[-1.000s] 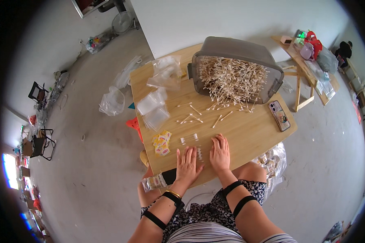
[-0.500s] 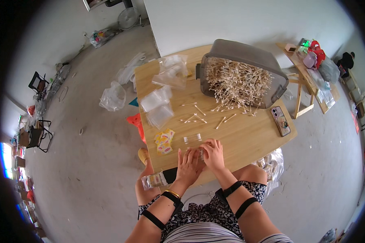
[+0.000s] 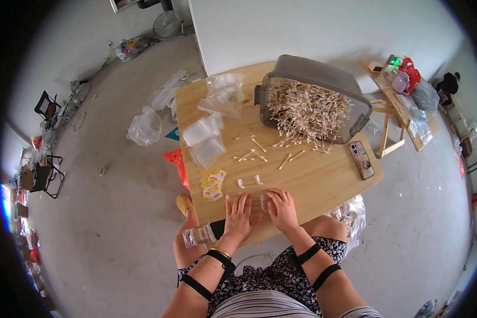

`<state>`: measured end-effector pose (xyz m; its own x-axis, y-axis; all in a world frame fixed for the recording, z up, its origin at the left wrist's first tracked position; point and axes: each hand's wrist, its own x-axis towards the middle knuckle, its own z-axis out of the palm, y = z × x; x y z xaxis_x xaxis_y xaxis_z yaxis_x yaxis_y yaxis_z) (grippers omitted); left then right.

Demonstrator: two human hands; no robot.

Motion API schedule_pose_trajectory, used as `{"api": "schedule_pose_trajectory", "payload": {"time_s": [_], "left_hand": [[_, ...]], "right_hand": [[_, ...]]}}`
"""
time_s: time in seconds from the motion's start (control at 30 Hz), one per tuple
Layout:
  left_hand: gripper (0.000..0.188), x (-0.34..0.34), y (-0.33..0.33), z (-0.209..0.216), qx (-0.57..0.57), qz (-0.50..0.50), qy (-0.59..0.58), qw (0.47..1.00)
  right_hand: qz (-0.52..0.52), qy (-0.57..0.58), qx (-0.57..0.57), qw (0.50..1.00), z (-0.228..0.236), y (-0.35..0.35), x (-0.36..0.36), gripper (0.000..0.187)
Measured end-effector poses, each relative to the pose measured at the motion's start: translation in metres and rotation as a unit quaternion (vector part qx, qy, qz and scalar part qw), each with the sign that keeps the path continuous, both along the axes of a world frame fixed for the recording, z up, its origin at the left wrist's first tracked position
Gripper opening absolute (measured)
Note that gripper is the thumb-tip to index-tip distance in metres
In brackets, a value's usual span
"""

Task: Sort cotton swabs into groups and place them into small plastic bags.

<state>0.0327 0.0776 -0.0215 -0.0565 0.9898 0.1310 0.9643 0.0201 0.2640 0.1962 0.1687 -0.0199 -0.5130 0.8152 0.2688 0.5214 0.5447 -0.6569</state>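
Near the table's front edge, a row of cotton swabs (image 3: pixel 257 203) lies side by side between my two hands. My left hand (image 3: pixel 239 216) rests flat at the row's left end, fingers stretched out and partly covering it. At the right end, the fingertips of my right hand (image 3: pixel 282 210) touch down on the table, fingers extended and nothing held. A smaller row of cotton swabs (image 3: pixel 249 181) lies just beyond. Yellow-and-white paper slips (image 3: pixel 212 184) are spread left of it. Beside my left wrist, a clear packet of swabs (image 3: pixel 199 236) lies at the table's corner.
A grey plastic bin (image 3: pixel 323 74) lies on its side, spilling a heap of cotton swabs (image 3: pixel 308 110). Loose swabs (image 3: pixel 250 155) are scattered before it. Clear bags (image 3: pixel 204 139) lie at the left, a phone (image 3: pixel 362 160) at the right. A side table (image 3: pixel 426 132) stands beyond.
My right hand has moved slightly right and its fingers have opened out, uncovering more of the swab row. My left hand stays beside the row. The whole view has shifted a little.
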Motion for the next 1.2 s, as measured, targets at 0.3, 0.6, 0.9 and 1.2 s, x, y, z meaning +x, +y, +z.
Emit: {"api": "schedule_pose_trajectory", "payload": {"time_s": [0.3,0.6,0.9,1.2], "left_hand": [[0.092,-0.013,-0.014,-0.002,-0.064,0.056,0.007,0.996],[0.098,0.001,-0.012,-0.014,-0.054,0.044,-0.007,0.998],[0.079,0.000,0.002,-0.002,-0.005,0.047,-0.049,0.998],[0.044,-0.016,0.029,0.019,0.066,0.055,-0.049,0.995]], "right_hand": [[0.068,-0.181,0.040,0.980,0.007,-0.023,0.008,0.090],[0.063,-0.215,0.078,0.971,-0.016,-0.032,-0.022,0.084],[0.050,-0.232,0.093,0.967,-0.014,-0.032,-0.022,0.079],[0.061,-0.253,0.085,0.962,-0.003,-0.035,-0.024,0.085]]}}
